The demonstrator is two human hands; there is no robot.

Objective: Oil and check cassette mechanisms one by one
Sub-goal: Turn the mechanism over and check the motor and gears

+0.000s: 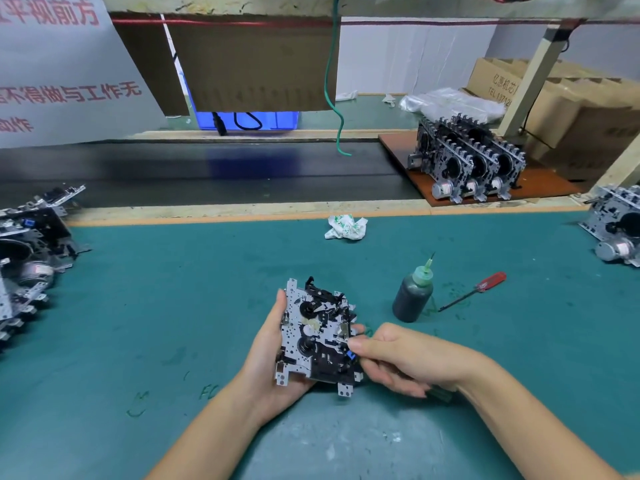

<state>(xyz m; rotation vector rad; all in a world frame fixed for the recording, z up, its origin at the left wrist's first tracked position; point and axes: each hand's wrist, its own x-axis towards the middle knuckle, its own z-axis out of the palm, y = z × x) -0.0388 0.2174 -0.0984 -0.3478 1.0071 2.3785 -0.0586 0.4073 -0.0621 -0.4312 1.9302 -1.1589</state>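
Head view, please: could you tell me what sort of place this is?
Probably a factory assembly line: a conveyor belt runs past the green bench, cassette mechanisms stand batched on a board, and an oil bottle stands ready.

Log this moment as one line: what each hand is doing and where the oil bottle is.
left hand: holds cassette mechanism | right hand: pinches its right edge | oil bottle: upright on mat, untouched | screwdriver: beside bottle

We see the cassette mechanism [317, 336] at lower centre, oil bottle [413, 296] right of it, screwdriver [474, 291] further right, crumpled tissue [345, 227] above.
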